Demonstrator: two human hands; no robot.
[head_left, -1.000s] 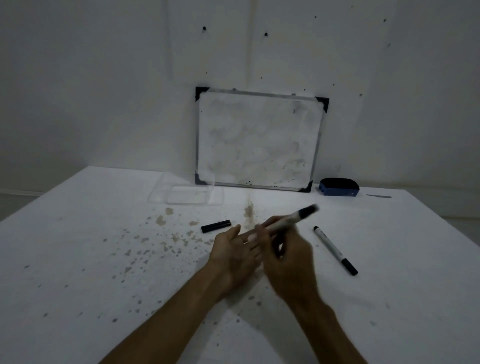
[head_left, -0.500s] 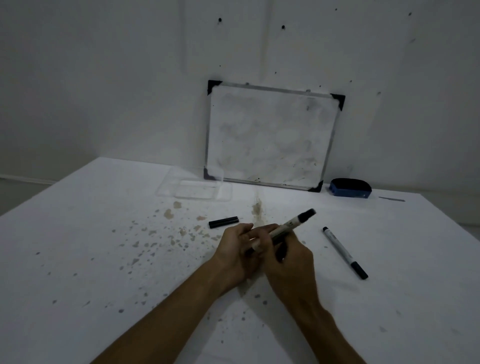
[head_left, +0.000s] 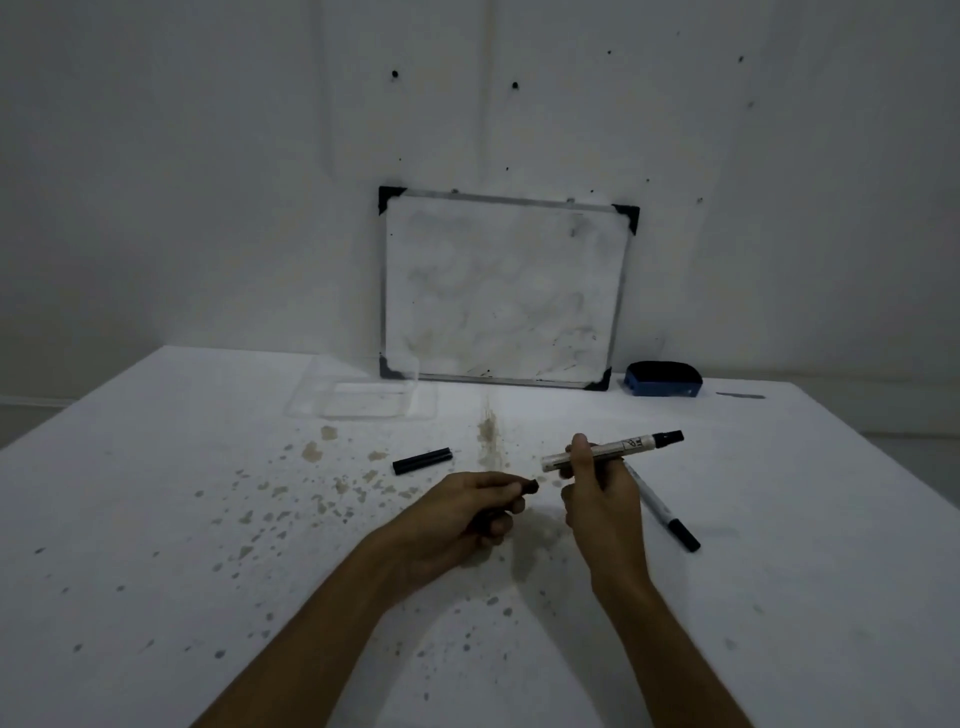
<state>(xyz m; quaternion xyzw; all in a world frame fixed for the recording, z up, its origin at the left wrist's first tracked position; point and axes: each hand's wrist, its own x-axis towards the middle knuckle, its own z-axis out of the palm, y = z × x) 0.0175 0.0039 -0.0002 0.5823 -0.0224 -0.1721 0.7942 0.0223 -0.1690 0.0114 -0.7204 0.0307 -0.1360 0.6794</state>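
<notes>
My right hand (head_left: 597, 493) grips a white marker (head_left: 618, 447) and holds it nearly level above the table, its dark tip pointing right. My left hand (head_left: 467, 512) is curled around a small black cap (head_left: 531, 487), whose end pokes out between the fingers just left of the marker's bare rear end. The two hands are a short gap apart. A second marker (head_left: 660, 506) lies on the table under and to the right of my right hand. A loose black cap (head_left: 422, 460) lies on the table beyond my left hand.
A smudged whiteboard (head_left: 501, 291) leans against the wall at the back of the white, stained table (head_left: 208, 519). A blue eraser (head_left: 662, 379) sits to its right, a clear plastic tray (head_left: 363, 397) to its left. A thin metal piece (head_left: 740, 396) lies far right.
The hands were together on the marker; now they have parted. My left hand has drawn a black cap away to the left, and the marker has swung to nearly level.
</notes>
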